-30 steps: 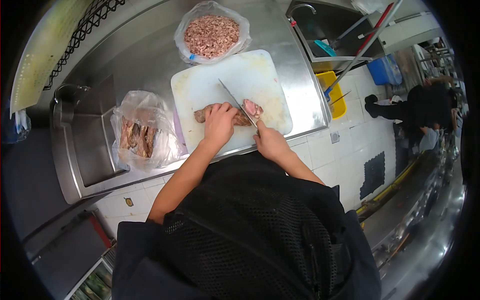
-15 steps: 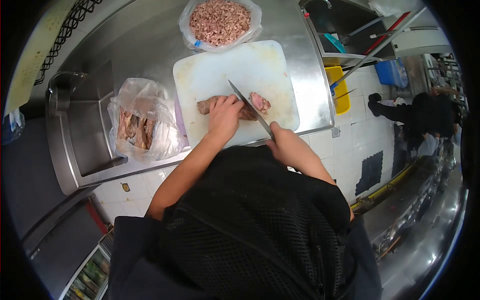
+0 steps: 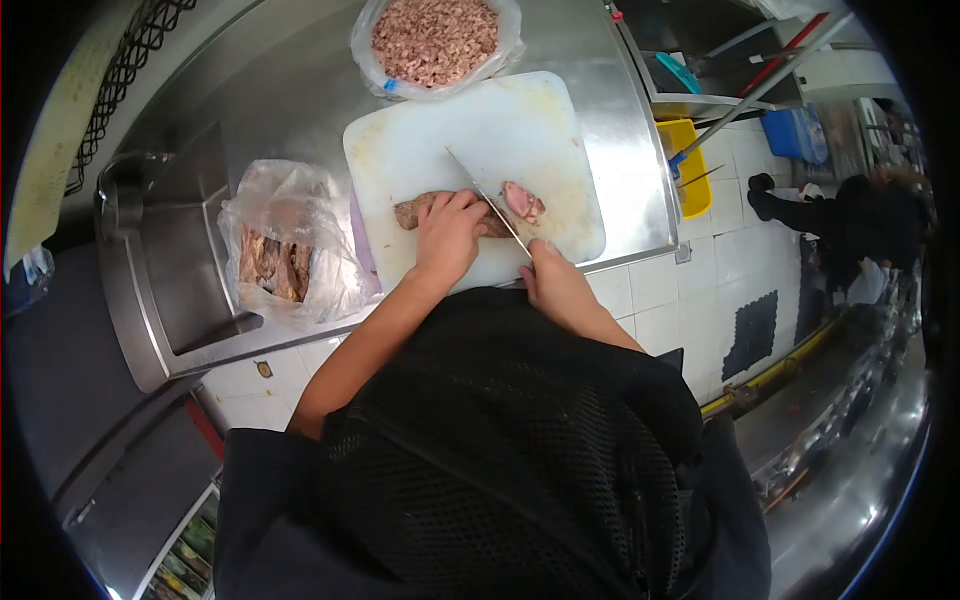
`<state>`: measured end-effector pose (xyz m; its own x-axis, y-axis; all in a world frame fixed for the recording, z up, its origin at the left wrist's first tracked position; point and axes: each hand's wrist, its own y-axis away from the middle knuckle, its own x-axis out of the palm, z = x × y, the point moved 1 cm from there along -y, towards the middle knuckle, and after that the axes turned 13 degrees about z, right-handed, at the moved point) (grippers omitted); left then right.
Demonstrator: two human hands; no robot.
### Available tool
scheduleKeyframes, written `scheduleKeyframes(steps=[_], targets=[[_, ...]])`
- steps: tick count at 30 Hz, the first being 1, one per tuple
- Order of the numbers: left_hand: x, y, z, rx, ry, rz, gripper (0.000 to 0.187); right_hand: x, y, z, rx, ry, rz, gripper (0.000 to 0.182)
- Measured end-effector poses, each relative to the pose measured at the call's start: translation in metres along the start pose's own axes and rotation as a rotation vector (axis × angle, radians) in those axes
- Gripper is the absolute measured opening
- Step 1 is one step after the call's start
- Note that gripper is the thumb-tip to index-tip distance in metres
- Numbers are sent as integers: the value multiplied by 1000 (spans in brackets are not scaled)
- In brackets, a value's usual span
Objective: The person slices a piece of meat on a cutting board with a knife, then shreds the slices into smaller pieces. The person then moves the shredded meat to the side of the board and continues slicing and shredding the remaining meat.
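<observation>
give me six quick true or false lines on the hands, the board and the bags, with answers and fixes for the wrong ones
1. The left hand holds a brown piece of meat. True.
2. The right hand grips a knife. True.
3. The knife lies in the left hand's grasp. False: the right hand has it.
4. A pink cut piece lies on the white cutting board. True.
5. The left hand is inside a bag. False: it is on the brown piece of meat.
6. All the bagged meat is chopped small. False: the bag left of the board holds larger brown pieces.
</observation>
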<state>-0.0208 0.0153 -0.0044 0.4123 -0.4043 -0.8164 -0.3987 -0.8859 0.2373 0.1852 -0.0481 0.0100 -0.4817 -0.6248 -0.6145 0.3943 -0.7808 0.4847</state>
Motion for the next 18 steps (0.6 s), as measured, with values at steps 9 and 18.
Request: scheduleKeyframes(steps=[9, 18], targets=[[-1, -1, 3, 82, 14, -63, 26, -58, -24, -18, 60, -442, 175, 26], [8, 7, -9, 66, -34, -127, 26, -73, 27, 15, 110, -155, -118, 27]])
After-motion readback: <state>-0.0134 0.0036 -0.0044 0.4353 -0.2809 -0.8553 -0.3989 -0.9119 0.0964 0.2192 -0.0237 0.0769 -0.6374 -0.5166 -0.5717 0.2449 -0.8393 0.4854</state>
